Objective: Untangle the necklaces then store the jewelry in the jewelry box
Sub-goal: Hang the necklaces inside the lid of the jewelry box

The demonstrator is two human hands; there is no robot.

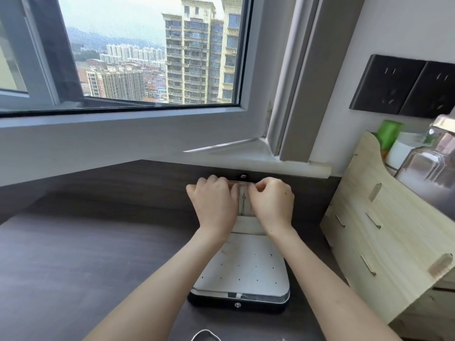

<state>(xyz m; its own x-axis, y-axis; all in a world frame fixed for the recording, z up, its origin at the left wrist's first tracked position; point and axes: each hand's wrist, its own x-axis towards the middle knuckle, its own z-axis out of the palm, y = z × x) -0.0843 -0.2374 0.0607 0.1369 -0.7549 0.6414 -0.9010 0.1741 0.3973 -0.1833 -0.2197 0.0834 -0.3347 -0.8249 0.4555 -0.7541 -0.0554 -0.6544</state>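
The grip of the left hand and right hand is curled tight at the top edge of the raised lid of the jewelry box, seemingly pinched on a thin chain so it is hung straight, while another necklace is left on the bench before the box.

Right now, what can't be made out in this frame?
Head view:
What the left hand and right hand hold at the top of the lid: hidden by their fingers.
The chain at the bottom: cut off by the frame edge.
The dots on the box: too small to identify.
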